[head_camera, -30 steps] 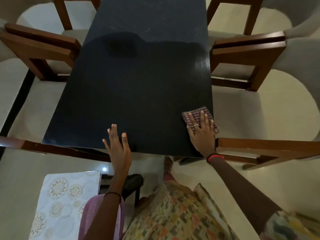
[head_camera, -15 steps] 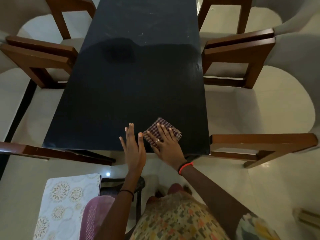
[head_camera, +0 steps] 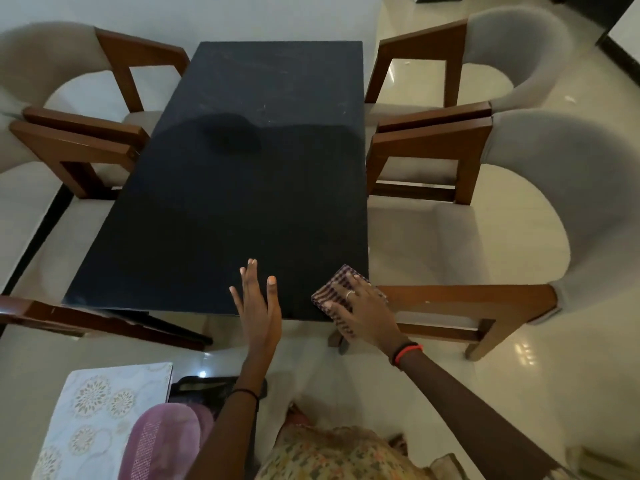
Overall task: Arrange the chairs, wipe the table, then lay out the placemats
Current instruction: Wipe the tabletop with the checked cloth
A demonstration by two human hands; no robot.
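Where the picture ends at the bottom, the person's patterned dress [head_camera: 332, 455] and both arms are cut off; the pale placemat with round flower prints [head_camera: 100, 420] in the lower left is cut off too, and a soft pink thing [head_camera: 162, 441] covers its right edge; I cannot tell what the pink thing is, or what the dark thing next to it is; the checked red and white cloth [head_camera: 332, 289] is half hidden under the right hand [head_camera: 363, 317], which lies flat on it with fingers spread, pressing it down and not closed around it; the cloth sits on the near right corner of the long black table [head_camera: 249, 188], and hangs a bit over the edge; the left hand [head_camera: 258, 306] is open with fingers straight, at the near edge of the table, holding nothing; I cannot tell if it touches the top; the table top is shiny, with a dark round shadow in the middle and faint pale streaks at the far end; two brown wooden chairs with grey padded backs [head_camera: 512, 188] stand on the right of the frame, and two more chairs of the same kind [head_camera: 69, 143] are on the left, partly out of the frame; the floor [head_camera: 519, 386] is pale, glossy tile with small bright spots of light.
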